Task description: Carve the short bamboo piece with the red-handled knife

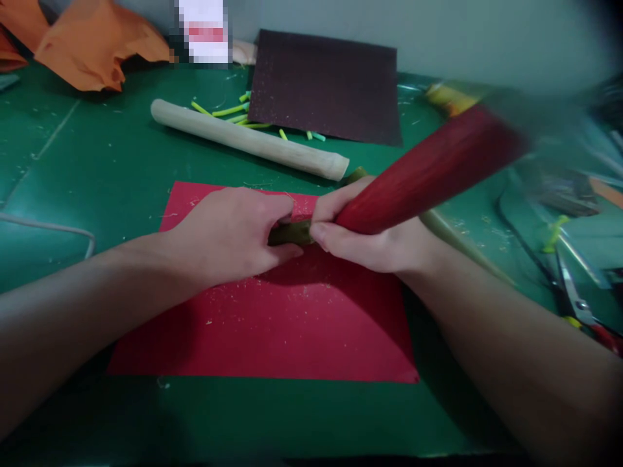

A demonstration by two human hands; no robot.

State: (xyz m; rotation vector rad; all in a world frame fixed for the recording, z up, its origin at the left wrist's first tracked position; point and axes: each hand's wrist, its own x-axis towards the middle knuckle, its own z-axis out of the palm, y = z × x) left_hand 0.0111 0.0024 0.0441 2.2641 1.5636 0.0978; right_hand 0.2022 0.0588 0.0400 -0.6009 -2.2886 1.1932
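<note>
My left hand (238,233) is closed around a short olive-green stick (294,233), which looks like bamboo. Only the part of it between my two hands shows. My right hand (370,240) grips a thick red rod (433,168) that slants up to the right and widens away from my fingers. Its far end is blurred. My right thumb and fingertips meet the end of the green stick. Both hands are over a red sheet (302,337) dotted with pale shavings, on a green table top (311,415).
Behind my hands lies a pale peeled stick (243,139). A dark brown sheet (326,87) leans at the back, with several yellow-green bits (231,111) beside it. Orange crumpled paper (97,39) is back left. Scissors (574,292) lie at right, near another green stick (467,243).
</note>
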